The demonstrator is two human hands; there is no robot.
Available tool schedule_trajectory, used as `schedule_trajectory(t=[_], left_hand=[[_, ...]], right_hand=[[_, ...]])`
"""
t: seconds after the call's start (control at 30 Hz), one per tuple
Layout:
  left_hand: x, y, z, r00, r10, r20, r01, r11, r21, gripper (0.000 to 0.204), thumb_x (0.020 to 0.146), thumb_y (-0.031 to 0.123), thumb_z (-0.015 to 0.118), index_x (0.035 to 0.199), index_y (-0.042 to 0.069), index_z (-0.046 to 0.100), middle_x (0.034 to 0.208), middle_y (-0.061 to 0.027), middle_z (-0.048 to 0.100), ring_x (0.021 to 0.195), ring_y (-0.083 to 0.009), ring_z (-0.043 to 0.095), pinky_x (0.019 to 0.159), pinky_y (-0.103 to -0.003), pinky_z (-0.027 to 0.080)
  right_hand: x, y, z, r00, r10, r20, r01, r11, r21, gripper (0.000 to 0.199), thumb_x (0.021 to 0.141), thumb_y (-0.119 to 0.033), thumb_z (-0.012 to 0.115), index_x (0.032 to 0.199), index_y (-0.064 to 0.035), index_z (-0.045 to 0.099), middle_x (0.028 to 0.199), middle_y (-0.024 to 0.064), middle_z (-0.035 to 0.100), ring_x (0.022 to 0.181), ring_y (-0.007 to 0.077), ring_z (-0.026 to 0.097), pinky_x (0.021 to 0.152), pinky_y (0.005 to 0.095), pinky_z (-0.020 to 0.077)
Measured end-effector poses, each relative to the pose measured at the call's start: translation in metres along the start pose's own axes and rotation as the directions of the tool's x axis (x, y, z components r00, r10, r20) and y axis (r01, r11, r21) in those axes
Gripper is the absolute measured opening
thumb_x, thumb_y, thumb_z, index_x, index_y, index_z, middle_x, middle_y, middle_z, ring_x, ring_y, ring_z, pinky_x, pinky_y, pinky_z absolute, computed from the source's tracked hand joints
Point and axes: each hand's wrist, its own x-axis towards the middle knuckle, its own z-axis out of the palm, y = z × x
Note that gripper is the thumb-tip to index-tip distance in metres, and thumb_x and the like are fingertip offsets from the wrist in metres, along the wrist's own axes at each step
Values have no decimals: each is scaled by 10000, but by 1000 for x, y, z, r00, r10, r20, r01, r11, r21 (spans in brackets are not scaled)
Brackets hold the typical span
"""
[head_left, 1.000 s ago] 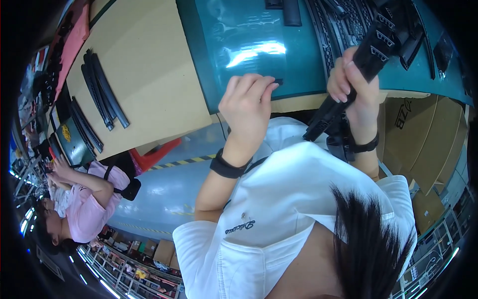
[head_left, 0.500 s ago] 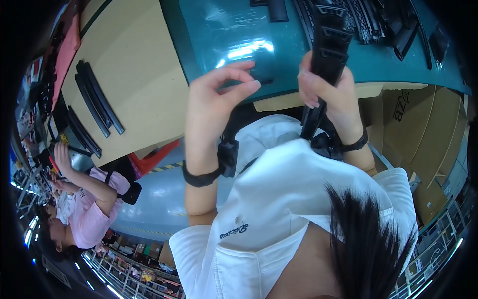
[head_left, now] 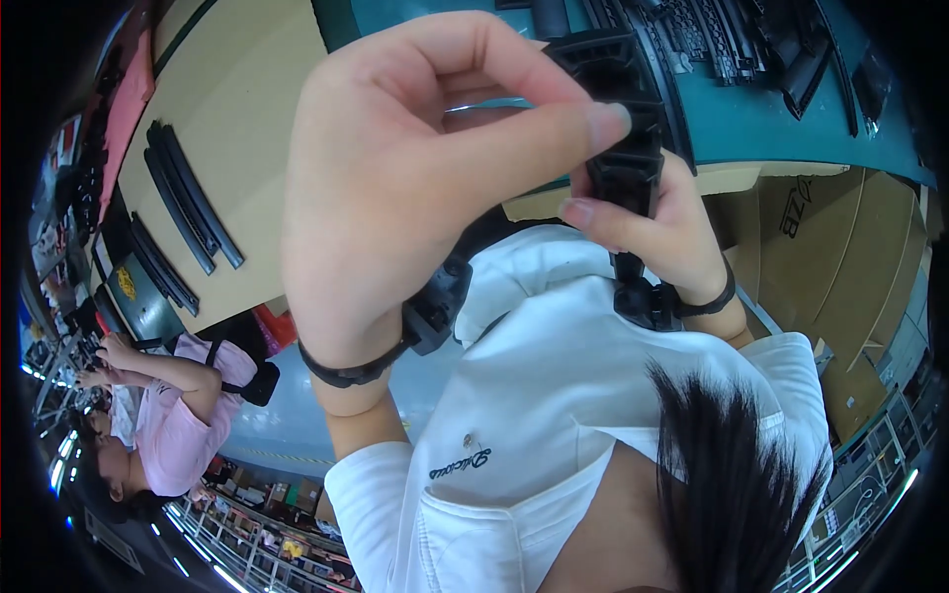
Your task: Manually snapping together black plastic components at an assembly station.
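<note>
Head view: the black ribbed plastic part [head_left: 621, 128] now stands upright right in front of my face, where a second ago I held it tilted and lower, over the edge of the teal bench top [head_left: 791, 138]. My right hand [head_left: 657, 222] is wrapped around its lower half, fingers closed on it, and the part runs down past my wrist. My left hand [head_left: 425, 188] has come up fast: a second ago it hung open over the bench, half a second ago it was nearing the part, and now thumb and forefinger pinch the part's upper edge. I judge that I have moved from carrying the part to working on it with both hands, checking or pressing something near its top; what exactly the fingertips do there is hidden behind my own hand.

Behind it, more black moulded parts [head_left: 751, 44] lie loose on the teal top. To my left, long black strips [head_left: 188, 203] lie in pairs on a beige table [head_left: 247, 109]. As for containers, brown cardboard boxes [head_left: 840, 257] stand under the bench; I cannot see what they hold. A co-worker in a pink top [head_left: 168, 415] works farther off to my left.
</note>
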Motion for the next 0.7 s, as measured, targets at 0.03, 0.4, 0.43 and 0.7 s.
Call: schedule_trajectory(t=[0.03, 0.4, 0.43, 0.7], left_hand=[[0, 0, -1, 1000, -11, 5, 11, 1000, 3, 69, 689, -2, 585, 739, -6, 537, 836, -95, 581, 764, -118, 537, 730, -216, 397], [7, 0, 7, 987, 149, 63, -147, 989, -35, 56, 692, -21, 565, 680, 0, 514, 881, -166, 584, 823, -160, 555, 765, -248, 404], [7, 0, 8, 988, 145, 52, -143, 989, -37, 57, 693, -19, 564, 678, 0, 514, 886, -169, 582, 825, -163, 555, 771, -251, 403], [8, 5, 10, 990, 119, 78, -115, 992, -51, 59, 695, -14, 562, 670, 5, 511, 903, -183, 575, 840, -178, 552, 788, -266, 401]], right_hand=[[0, -1, 0, 1000, -10, -5, 10, 1000, -30, 260, 703, -87, 638, 915, -16, 507, 709, -10, 513, 657, 47, 468, 579, 186, 377], [-1, -12, 4, 994, 73, -82, -80, 993, -89, 202, 652, -16, 643, 811, -15, 517, 737, 5, 533, 682, 71, 491, 623, 198, 397], [-1, -12, 4, 993, 77, -85, -85, 992, -91, 207, 653, -9, 642, 819, -14, 518, 748, 6, 535, 695, 72, 495, 636, 201, 402], [0, 6, -1, 961, -275, -43, 253, 928, -272, 254, 700, -80, 632, 909, -12, 507, 627, -5, 505, 566, 42, 443, 503, 188, 354]])
